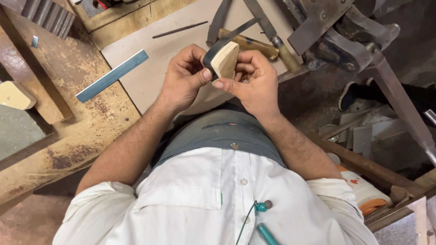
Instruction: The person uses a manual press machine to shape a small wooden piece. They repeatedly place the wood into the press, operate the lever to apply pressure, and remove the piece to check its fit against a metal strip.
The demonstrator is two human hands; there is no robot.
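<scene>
At the far left edge of the workbench [68, 136], a pale wooden block [16, 95] lies beside a raised rail. A blue-grey metal strip [111, 75] rests diagonally, half on the beige board [150, 68], well apart from the hands. The left hand [184, 77] and right hand [254, 81] meet at centre, both clamped on a pale wooden wedge [225, 60] with a dark band [213, 53] along its edge. Files [254, 45] lie just behind. A vise [336, 36] occupies the upper right; a white container with orange rim [368, 193] sits at lower right.

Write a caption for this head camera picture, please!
Both hands hold a small wooden block and dark strip over a workbench.
</scene>
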